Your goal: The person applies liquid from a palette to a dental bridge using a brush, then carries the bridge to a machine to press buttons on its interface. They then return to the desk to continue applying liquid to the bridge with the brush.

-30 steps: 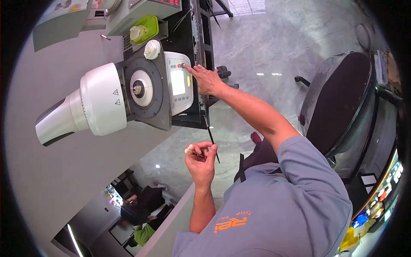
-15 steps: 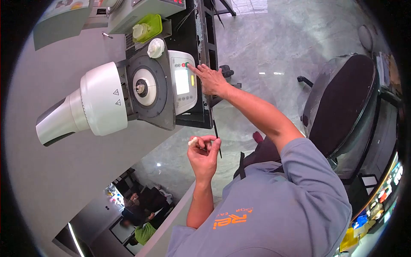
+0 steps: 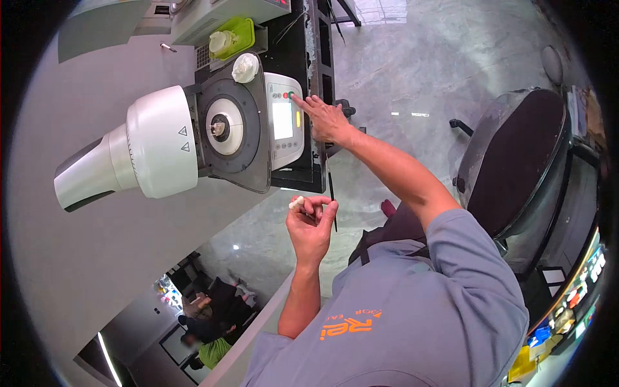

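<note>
Leftmost, a white, silver-trimmed, bell-shaped furnace head (image 3: 132,148) lay tilted sideways, its narrow end aimed toward the lower left and its wide end toward the bench, its underside turned out of sight. Below, a distant person in a green top (image 3: 216,353) was partly hidden by a wall edge. On the pale round firing platform (image 3: 233,128) stood a small beige piece (image 3: 218,128), too small to make out. A crumpled white wad (image 3: 245,68) rested by the dark plate's upper edge. Next came the white control panel (image 3: 280,145) with its lit screen, too washed out to read. The left hand (image 3: 308,233) was curled, an irregular ivory piece (image 3: 296,204) at its outer fingers and a thin dark rod (image 3: 332,185) between thumb and forefinger. That rod's long axis ran nearly upright in view, leaning slightly; which end was its tip could not be told. Farther right, the right hand (image 3: 330,122) was spread flat and held nothing, a fingertip at the round green button (image 3: 291,95); whether it pressed was unclear.
</note>
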`<act>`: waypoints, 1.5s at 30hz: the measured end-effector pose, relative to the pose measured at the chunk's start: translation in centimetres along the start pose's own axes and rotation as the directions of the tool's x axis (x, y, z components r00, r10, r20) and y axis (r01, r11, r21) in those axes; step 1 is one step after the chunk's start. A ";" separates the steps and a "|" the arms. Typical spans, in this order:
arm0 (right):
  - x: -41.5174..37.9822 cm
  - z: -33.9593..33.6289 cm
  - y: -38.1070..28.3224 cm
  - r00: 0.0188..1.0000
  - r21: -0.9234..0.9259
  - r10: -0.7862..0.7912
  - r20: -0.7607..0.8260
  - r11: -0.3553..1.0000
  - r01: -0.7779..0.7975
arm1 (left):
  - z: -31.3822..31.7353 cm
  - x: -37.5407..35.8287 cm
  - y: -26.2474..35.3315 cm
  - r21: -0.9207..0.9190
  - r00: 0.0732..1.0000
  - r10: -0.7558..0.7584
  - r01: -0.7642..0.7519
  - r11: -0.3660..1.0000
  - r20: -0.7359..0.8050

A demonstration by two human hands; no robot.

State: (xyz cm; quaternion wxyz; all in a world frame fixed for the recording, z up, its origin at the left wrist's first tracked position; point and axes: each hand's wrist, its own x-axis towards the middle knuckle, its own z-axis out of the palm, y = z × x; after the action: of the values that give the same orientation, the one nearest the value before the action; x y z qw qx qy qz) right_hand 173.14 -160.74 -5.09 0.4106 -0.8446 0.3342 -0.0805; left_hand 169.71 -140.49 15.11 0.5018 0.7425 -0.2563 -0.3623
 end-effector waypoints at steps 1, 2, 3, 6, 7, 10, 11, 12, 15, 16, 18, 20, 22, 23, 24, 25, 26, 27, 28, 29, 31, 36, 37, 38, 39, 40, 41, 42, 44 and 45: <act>-0.2 -0.4 -0.2 1.000 -0.003 0.006 0.007 1.000 -0.006 | 0.0 0.0 0.0 -0.006 1.000 0.002 -0.002 1.000 0.002; -0.2 -0.8 -0.4 0.999 0.006 0.018 0.032 1.000 -0.018 | -0.1 0.0 -0.1 -0.012 1.000 0.004 -0.004 1.000 0.003; -0.1 -1.1 -0.5 0.998 0.014 0.029 0.057 0.999 -0.030 | -0.2 -0.1 -0.2 -0.019 1.000 -0.004 0.004 1.000 0.007; 0.5 0.9 0.6 0.999 0.043 -0.018 -0.031 0.999 0.020 | -0.6 -0.1 -0.6 -0.049 1.000 -0.009 0.010 0.999 0.013; 0.5 1.7 1.0 0.995 0.053 -0.047 -0.087 0.997 0.052 | -0.6 -0.2 -0.5 -0.056 1.000 -0.004 0.004 0.998 0.011; -0.7 2.1 2.6 0.986 0.369 -0.033 -0.164 0.925 0.092 | -1.2 -0.8 -0.8 -0.066 1.000 -0.005 0.007 0.998 0.029; -1.8 2.4 2.7 0.970 0.429 0.027 -0.241 0.900 0.081 | -1.6 -1.1 -0.9 -0.068 0.999 -0.008 0.010 0.998 0.042; -3.5 2.6 2.5 0.944 0.485 0.091 -0.316 0.871 0.078 | -2.0 -1.2 -1.2 -0.061 0.998 0.008 -0.004 0.998 0.065; -9.4 5.2 2.9 0.784 0.481 0.231 -0.576 0.872 0.096 | -3.4 -2.2 -2.6 -0.048 0.989 0.048 -0.042 0.998 0.138; -12.0 5.9 2.8 0.771 0.524 0.289 -0.567 0.849 0.067 | -3.8 -2.4 -3.0 -0.045 0.985 0.052 -0.045 0.998 0.164; -17.5 6.9 2.2 0.737 0.575 0.375 -0.562 0.818 0.022 | -4.5 -2.6 -3.8 -0.031 0.967 0.094 -0.089 0.996 0.238; -22.9 7.3 0.7 0.693 0.593 0.432 -0.577 0.805 -0.008 | -5.4 -3.1 -4.7 0.005 0.928 0.124 -0.134 0.991 0.351; -28.3 8.5 -1.1 0.636 0.588 0.465 -0.615 0.809 -0.023 | -6.2 -4.2 -5.6 0.046 0.886 0.165 -0.205 0.978 0.432; -30.7 8.7 -1.9 0.608 0.582 0.472 -0.638 0.813 -0.020 | -6.3 -5.1 -5.8 0.067 0.867 0.164 -0.220 0.973 0.471; -33.2 8.5 -3.0 0.582 0.553 0.457 -0.672 0.833 -0.016 | -6.3 -5.9 -5.9 0.087 0.846 0.166 -0.241 0.966 0.507; -35.8 8.3 -4.5 0.557 0.527 0.445 -0.702 0.850 -0.014 | -6.2 -6.8 -6.0 0.112 0.825 0.163 -0.263 0.958 0.541; -38.3 8.1 -5.8 0.530 0.504 0.432 -0.730 0.864 -0.011 | -6.0 -7.7 -6.4 0.103 0.796 0.192 -0.303 0.947 0.573; -40.7 8.0 -7.0 0.501 0.477 0.407 -0.764 0.879 0.013 | -5.6 -8.9 -6.6 0.105 0.776 0.187 -0.310 0.945 0.603; -42.9 8.0 -8.1 0.467 0.451 0.383 -0.797 0.892 0.037 | -5.1 -10.1 -6.7 0.108 0.752 0.181 -0.318 0.942 0.634; -44.7 8.2 -9.3 0.428 0.424 0.363 -0.828 0.904 0.054 | -4.6 -11.0 -6.9 0.111 0.723 0.172 -0.326 0.939 0.669; -49.3 8.5 -10.6 0.357 0.341 0.298 -0.885 0.938 0.064 | -2.9 -13.8 -7.5 0.085 0.672 0.180 -0.342 0.936 0.719; -58.4 9.4 -13.4 0.168 0.117 0.118 -0.979 0.993 -0.011 | 1.1 -20.9 -7.3 0.106 0.509 0.120 -0.393 0.914 0.852; -60.7 9.7 -14.1 0.131 0.167 0.170 -0.977 0.985 -0.035 | 2.2 -22.8 -7.6 0.106 0.465 0.112 -0.417 0.903 0.878; -62.7 10.0 -15.0 0.085 0.214 0.219 -0.972 0.975 -0.064 | 3.1 -24.7 -8.0 0.098 0.431 0.127 -0.464 0.880 0.894; -64.9 10.1 -15.8 0.029 0.260 0.264 -0.964 0.961 -0.095 | 4.2 -26.7 -8.4 0.073 0.387 0.142 -0.491 0.868 0.911; -67.2 10.7 -15.9 -0.008 0.270 0.271 -0.963 0.955 -0.125 | 5.4 -28.9 -8.7 0.039 0.335 0.158 -0.513 0.857 0.929; -69.3 11.0 -16.2 -0.073 0.290 0.282 -0.957 0.947 -0.140 | 6.7 -31.1 -9.0 0.004 0.281 0.172 -0.533 0.846 0.944; -71.5 11.2 -16.4 -0.115 0.307 0.290 -0.950 0.938 -0.164 | 8.0 -33.4 -9.3 -0.006 0.238 0.151 -0.518 0.855 0.959; -76.8 10.9 -16.5 -0.166 0.324 0.293 -0.942 0.923 -0.209 | 11.0 -38.3 -9.7 0.001 0.171 0.096 -0.493 0.870 0.981; -79.5 11.0 -16.3 -0.175 0.314 0.278 -0.945 0.921 -0.231 | 12.5 -40.8 -10.2 -0.010 0.119 0.070 -0.445 0.896 0.991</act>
State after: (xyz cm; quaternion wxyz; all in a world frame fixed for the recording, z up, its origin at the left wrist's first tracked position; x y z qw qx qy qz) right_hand 125.05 -96.41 10.99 0.0455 -0.4098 0.6846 -0.6011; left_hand 135.22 -113.40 14.20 0.1586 0.3411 -0.6925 -0.6156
